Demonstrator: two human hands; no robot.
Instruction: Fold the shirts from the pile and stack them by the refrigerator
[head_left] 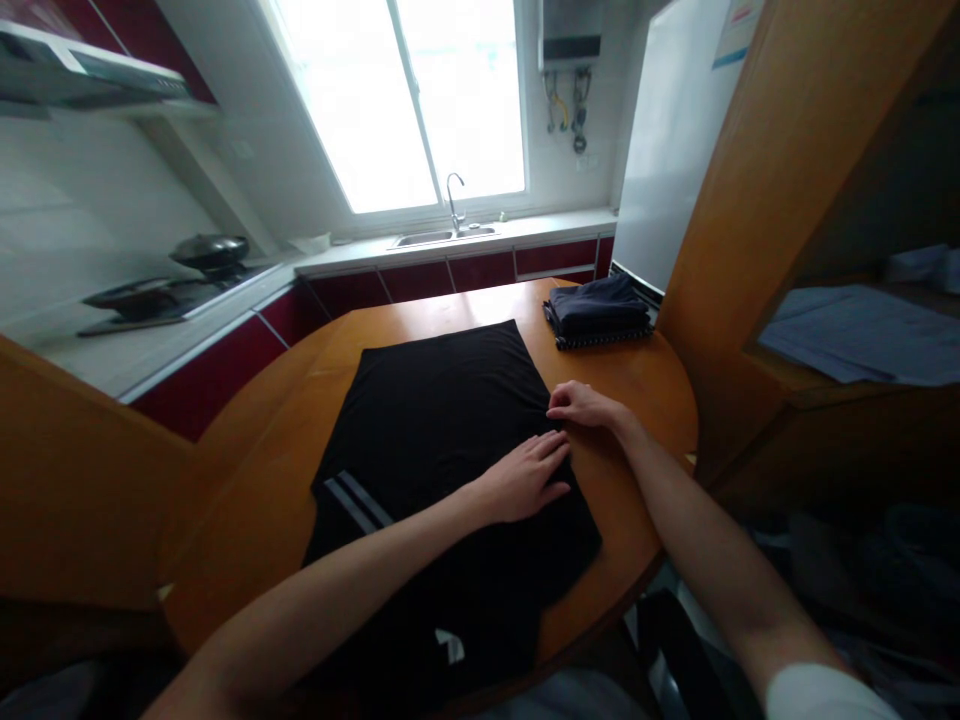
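Observation:
A black T-shirt (pixel 442 400) lies spread on the wooden table, its straight hem toward the window. Two grey stripes show on its left side, and a small white mark (pixel 450 646) sits near its close end. My left hand (pixel 529 478) rests flat on the cloth near the right edge, fingers stretched out. Just beyond it, my right hand (pixel 583 404) pinches the T-shirt's right edge between thumb and fingers. My left forearm crosses over the cloth and hides part of it.
A stack of folded dark clothes (pixel 596 308) sits at the table's (pixel 277 430) far right, by the fridge (pixel 671 130). A wooden shelf with papers (pixel 862 330) stands to the right. Beyond are a sink (pixel 427 239) under the window and a stove with a pan (pixel 210 250).

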